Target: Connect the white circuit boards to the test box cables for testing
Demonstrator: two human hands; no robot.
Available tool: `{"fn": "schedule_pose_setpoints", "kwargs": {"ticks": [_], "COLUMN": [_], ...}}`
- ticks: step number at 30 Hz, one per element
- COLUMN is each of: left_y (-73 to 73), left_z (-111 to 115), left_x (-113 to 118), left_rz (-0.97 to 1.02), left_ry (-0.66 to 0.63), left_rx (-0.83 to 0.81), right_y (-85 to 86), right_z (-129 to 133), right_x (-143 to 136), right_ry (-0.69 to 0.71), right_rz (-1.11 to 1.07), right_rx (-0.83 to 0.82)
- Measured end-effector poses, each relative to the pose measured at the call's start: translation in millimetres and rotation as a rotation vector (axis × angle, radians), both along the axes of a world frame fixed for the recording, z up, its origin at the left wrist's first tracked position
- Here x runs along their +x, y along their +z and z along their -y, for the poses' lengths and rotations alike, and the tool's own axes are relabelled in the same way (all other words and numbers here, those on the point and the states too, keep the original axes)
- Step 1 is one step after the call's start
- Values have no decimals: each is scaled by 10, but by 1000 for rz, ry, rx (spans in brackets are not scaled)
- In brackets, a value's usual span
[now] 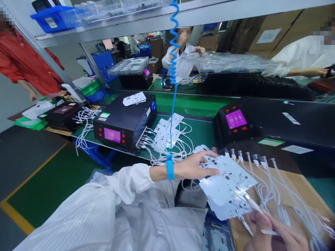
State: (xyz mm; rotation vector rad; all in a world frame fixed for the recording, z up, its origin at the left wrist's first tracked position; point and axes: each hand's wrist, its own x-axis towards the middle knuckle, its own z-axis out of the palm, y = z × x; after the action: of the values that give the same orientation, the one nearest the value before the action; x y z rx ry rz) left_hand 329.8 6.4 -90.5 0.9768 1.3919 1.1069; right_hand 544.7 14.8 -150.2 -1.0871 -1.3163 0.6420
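My left hand [195,166], with a blue strap [170,168] at its wrist, grips the upper left edge of a white circuit board [222,183]. The thumb lies flat on the board's face; the fingers reach along its back edge. Another white board shows partly beneath it. At the lower right, my right hand [280,233] pinches a white cable plug [251,201] against the board's right edge. Whether this plug is fully seated I cannot tell. A second white plug [244,223] sits at the lower board's edge.
A black tester [272,129] with a pink screen stands behind the boards, several white cables running from it. Another black tester [123,122] stands left, beside cabled white boards [167,134]. A coiled blue cord [172,62] hangs down to the wrist strap. Co-workers are across the bench.
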Motion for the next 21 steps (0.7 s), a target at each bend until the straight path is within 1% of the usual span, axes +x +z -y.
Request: {"fn": "schedule_pose_setpoints", "kwargs": {"ticks": [2,3,5,7,8,10,11,12,13,14,15,16,17,19,21], "left_y": [-20,-25,-17,2,9,13,10,6,4,4,5,6,5,-5,-28], "left_z": [-16,-17,-1,21,26,17,6,-4,-12,-16,-15,-12,-8,-1,1], "left_x": [69,103,155,165,152,107,87,75,74,86,107,138,174,251,317], "left_rz": [59,84,97,34,-18,-151,-217,-269,-308,-334,-352,-365,-375,-382,-366], "left_ry": [0,-10,-28,-24,-25,-87,-117,-151,-179,-206,-232,-254,-275,-309,-328], "left_rx": [-60,-78,-101,-112,-107,-63,-37,-17,-6,-2,3,11,21,35,22], "right_y": [-2,-5,-15,-20,-17,8,29,54,83,113,143,172,199,239,258], "right_z": [0,4,22,46,58,64,53,29,-9,-61,-121,-186,-250,-358,-419], "right_x": [-38,-39,24,185,291,512,610,691,749,784,794,782,751,651,530], "right_ry": [-101,-127,-61,83,163,281,303,287,247,201,165,158,190,334,460], "right_rz": [-71,-92,-120,-101,-90,-95,-126,-180,-247,-310,-365,-406,-428,-419,-342], "right_rx": [46,72,65,-54,-157,-381,-465,-510,-512,-478,-431,-392,-377,-408,-457]}}
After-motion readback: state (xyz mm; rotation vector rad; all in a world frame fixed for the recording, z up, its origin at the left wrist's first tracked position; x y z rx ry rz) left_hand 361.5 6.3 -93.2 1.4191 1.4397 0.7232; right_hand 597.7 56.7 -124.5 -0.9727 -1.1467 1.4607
